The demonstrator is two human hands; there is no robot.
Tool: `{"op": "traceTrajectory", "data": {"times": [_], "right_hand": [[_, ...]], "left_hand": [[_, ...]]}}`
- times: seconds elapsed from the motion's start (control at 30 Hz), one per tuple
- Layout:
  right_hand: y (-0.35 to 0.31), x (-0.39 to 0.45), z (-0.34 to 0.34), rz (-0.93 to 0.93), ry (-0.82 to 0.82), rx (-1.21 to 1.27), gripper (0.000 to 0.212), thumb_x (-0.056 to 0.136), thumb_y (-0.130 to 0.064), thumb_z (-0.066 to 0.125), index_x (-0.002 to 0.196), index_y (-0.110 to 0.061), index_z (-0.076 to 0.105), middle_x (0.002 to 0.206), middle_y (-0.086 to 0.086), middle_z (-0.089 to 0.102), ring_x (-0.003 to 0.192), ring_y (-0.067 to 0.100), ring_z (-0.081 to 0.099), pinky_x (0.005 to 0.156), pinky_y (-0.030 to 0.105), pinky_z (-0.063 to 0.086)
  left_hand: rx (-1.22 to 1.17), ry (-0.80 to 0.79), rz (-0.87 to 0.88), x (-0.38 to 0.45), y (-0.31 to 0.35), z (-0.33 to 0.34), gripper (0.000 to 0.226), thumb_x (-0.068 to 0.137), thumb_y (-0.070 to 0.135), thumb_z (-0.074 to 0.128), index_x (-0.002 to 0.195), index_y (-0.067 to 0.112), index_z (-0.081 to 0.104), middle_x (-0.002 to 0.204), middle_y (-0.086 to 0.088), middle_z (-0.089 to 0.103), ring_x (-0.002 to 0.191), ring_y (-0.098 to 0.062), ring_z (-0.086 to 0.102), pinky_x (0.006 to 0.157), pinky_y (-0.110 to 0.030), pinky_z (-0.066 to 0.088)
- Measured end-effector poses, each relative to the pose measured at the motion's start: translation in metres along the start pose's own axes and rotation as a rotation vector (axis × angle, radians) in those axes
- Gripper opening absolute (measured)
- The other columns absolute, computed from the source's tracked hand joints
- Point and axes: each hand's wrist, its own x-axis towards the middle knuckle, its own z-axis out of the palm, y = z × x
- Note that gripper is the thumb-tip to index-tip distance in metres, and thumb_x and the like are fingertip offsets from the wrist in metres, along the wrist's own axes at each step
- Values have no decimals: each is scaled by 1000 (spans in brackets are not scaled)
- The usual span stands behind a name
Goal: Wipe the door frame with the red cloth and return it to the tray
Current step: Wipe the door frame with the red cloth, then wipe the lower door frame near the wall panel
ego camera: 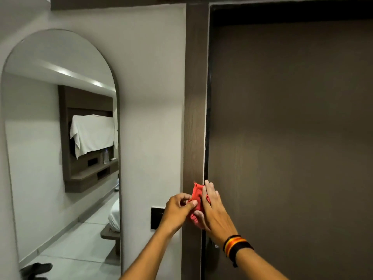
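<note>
The red cloth (pixel 197 196) is bunched against the brown vertical door frame (pixel 194 110), low on its left post. My right hand (pixel 215 209) lies flat over the cloth's right side, pressing it to the frame, with striped bands on the wrist. From the left, my left hand (pixel 178 208) pinches the cloth's edge between thumb and fingers. Part of the cloth is hidden between the two hands. No tray is in view.
The dark brown door (pixel 292 138) fills the right half and looks closed. An arched wall mirror (pixel 60 150) hangs left of the frame, reflecting a room. A black switch plate (pixel 156 218) sits on the white wall just left of my left hand.
</note>
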Motion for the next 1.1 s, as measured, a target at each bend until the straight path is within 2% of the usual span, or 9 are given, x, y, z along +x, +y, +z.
{"op": "traceTrajectory", "data": {"times": [0.17, 0.27, 0.37, 0.53, 0.7, 0.77, 0.83, 0.93, 1.1], "right_hand": [[-16, -98, -53, 447, 235, 601, 93, 84, -76, 48, 153, -55, -10, 168, -16, -21, 155, 8, -16, 122, 41, 9], [-6, -161, -79, 880, 236, 1142, 109, 74, -77, 65, 151, -58, -11, 167, 1, 24, 147, 23, 38, 113, 53, 40], [23, -210, -94, 1079, 149, 1505, 101, 85, -44, 72, 159, -32, 4, 136, 11, 62, 104, 31, 75, 79, 60, 61], [69, -292, -127, 1226, 103, 1409, 98, 83, -32, 76, 157, -36, 13, 130, 10, 66, 91, 27, 79, 74, 51, 63], [102, -386, -138, 1364, 35, 1025, 101, 98, -21, 63, 157, -27, -18, 146, 14, 53, 114, 32, 64, 94, 50, 54], [112, -431, -136, 1450, 26, 844, 97, 100, -16, 59, 157, -20, -19, 148, 25, 50, 123, 38, 58, 109, 52, 46], [121, -485, -134, 1570, 22, 696, 93, 101, -17, 55, 158, -15, -19, 151, 24, 47, 133, 41, 52, 116, 48, 40], [131, -582, -132, 1762, -9, 543, 89, 102, -20, 52, 158, -12, -17, 152, 21, 48, 134, 41, 52, 113, 40, 40], [135, -722, -119, 1990, -8, 441, 68, 100, -9, 47, 160, -11, 15, 146, 23, 54, 129, 40, 56, 113, 46, 44]], "left_hand": [[-154, -63, -64, -46, 23, 39, 18, 97, 13, 65, 108, 1, 70, 99, -18, 75, 87, -21, 70, 76, -35, 57], [-205, -131, -135, -73, 27, 79, 16, 97, 8, 64, 106, -4, 68, 89, -14, 69, 78, -19, 65, 69, -30, 56], [-243, -247, -263, -105, 23, 124, 6, 98, 12, 63, 99, 11, 68, 78, -1, 69, 61, -5, 65, 58, -24, 55], [-301, -359, -494, -149, 1, 202, 15, 96, 14, 65, 82, 19, 68, 71, 4, 72, 61, -6, 66, 56, -25, 56], [-177, -492, -595, -212, -29, 312, 37, 95, 3, 59, 62, 19, 58, 66, 3, 63, 64, -11, 57, 65, -24, 46], [-140, -544, -630, -247, -42, 361, 42, 93, -4, 57, 58, 18, 61, 55, 10, 65, 50, 1, 59, 54, -15, 48], [-71, -624, -682, -289, -58, 414, 35, 89, -9, 55, 68, 17, 67, 61, 8, 69, 50, 4, 61, 52, -10, 50], [-19, -734, -778, -363, -90, 491, 34, 85, -12, 49, 110, -1, 69, 104, -14, 74, 89, -19, 67, 84, -28, 59], [75, -875, -916, -480, -132, 574, 38, 86, -4, 54, 119, 8, 68, 118, -13, 74, 110, -29, 70, 97, -35, 58]]}}
